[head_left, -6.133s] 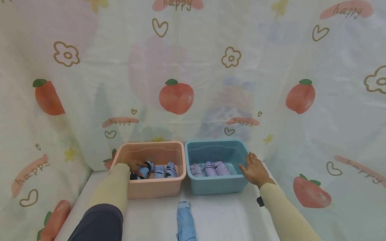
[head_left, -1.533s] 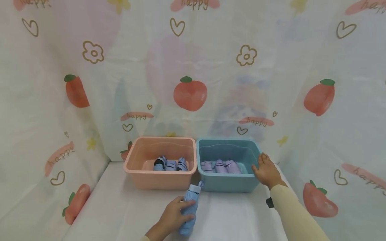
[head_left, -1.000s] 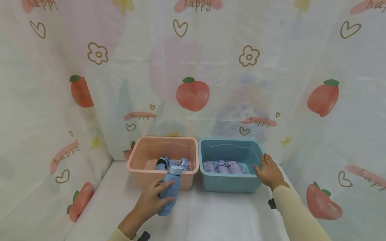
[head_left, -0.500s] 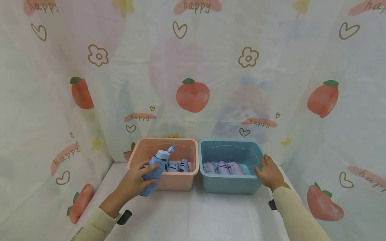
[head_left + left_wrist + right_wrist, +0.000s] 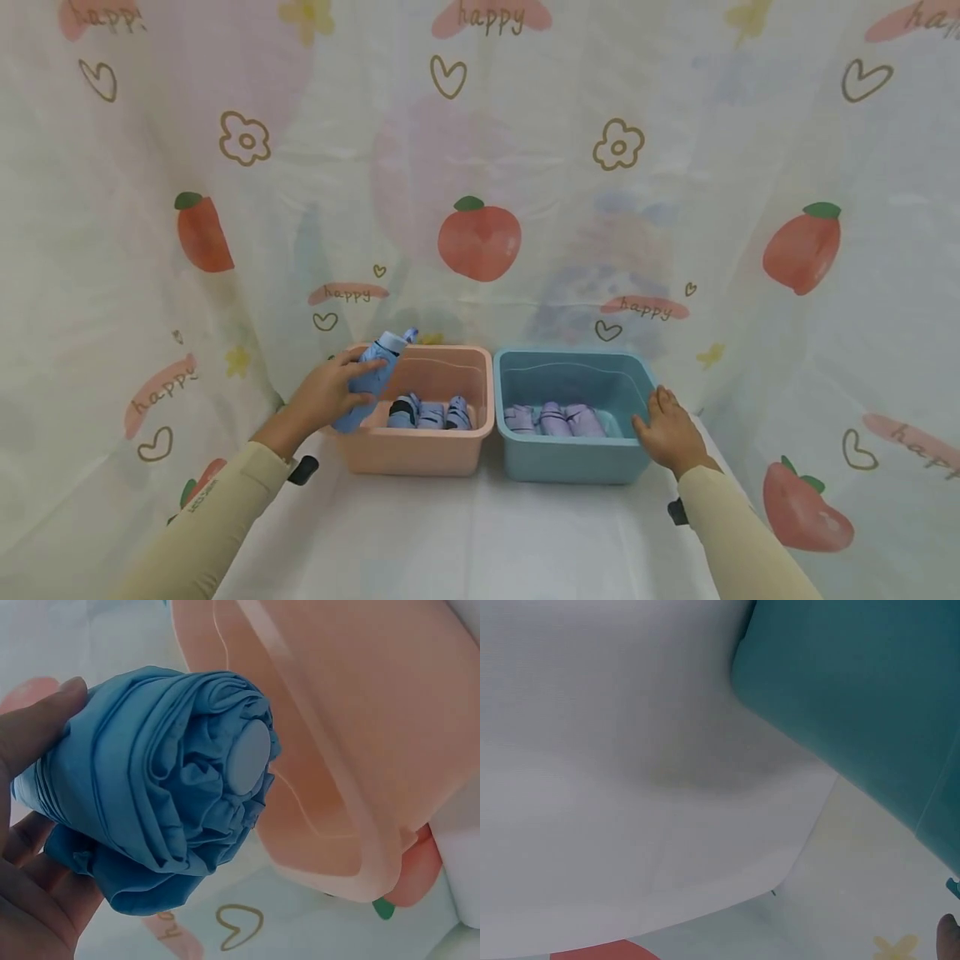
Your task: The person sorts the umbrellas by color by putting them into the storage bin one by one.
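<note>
A folded blue umbrella [image 5: 371,377] is gripped in my left hand [image 5: 318,402], tilted over the left end of the peach bin [image 5: 408,454]. The left wrist view shows the umbrella [image 5: 150,772] end-on, with rolled fabric around a pale round tip, beside the bin's rim [image 5: 330,750]. Inside the peach bin lie several blue folded umbrellas [image 5: 431,415] with dark markings. My right hand [image 5: 671,432] rests with extended fingers on the right rim of the teal bin [image 5: 573,462]. Several lilac folded umbrellas [image 5: 555,419] lie in that bin.
The two bins stand side by side on a white table [image 5: 480,542], close to the back wall. A patterned curtain [image 5: 480,167] with fruit, hearts and flowers encloses the table behind and on both sides. Black straps [image 5: 303,470] sit at the wrists.
My left hand let go of an umbrella in the peach bin, took the blue one from the table, and carried it leftward and up over the bin. The right hand stays on the teal rim.
</note>
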Motion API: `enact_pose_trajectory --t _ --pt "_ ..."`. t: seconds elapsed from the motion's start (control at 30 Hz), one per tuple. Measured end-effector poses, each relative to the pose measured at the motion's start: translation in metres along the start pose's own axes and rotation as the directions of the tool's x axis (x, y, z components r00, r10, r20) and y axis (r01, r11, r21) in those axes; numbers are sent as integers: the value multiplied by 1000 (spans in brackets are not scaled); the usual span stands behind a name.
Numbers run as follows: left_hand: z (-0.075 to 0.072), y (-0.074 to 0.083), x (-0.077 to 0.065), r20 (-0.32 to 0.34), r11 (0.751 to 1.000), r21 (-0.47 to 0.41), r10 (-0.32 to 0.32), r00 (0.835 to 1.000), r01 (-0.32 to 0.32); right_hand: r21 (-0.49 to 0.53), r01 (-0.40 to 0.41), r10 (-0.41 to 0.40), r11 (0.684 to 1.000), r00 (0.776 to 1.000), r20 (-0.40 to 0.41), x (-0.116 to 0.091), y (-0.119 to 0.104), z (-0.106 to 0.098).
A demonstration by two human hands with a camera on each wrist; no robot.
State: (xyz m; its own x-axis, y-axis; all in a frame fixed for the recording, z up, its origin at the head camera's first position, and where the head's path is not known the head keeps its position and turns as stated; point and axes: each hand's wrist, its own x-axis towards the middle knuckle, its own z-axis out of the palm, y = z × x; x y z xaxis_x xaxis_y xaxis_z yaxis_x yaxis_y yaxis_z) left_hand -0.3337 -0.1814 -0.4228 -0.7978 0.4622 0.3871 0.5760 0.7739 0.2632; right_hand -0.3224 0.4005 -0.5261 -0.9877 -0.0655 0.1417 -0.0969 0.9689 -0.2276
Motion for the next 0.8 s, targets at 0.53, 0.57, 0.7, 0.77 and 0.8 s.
enact_pose_trajectory --t 0.53,0.57,0.7,0.77,0.8 --pt "29 -44 37 178 992 85 -102 979 88 5 -5 5 1000 1000 -8 -2 -2 1" --pt "30 -46 39 192 992 92 -102 976 86 7 -4 4 1000 1000 -7 -2 -2 1" --pt "30 -51 48 240 990 108 -115 964 92 4 1 -1 1000 1000 -16 -2 -2 1" --pt "30 -50 53 262 989 111 -125 957 99 3 0 0 1000 1000 -21 -2 -2 2" --pt "30 -50 54 273 987 117 -137 952 109 0 -2 2 1000 1000 -19 -1 -2 2"
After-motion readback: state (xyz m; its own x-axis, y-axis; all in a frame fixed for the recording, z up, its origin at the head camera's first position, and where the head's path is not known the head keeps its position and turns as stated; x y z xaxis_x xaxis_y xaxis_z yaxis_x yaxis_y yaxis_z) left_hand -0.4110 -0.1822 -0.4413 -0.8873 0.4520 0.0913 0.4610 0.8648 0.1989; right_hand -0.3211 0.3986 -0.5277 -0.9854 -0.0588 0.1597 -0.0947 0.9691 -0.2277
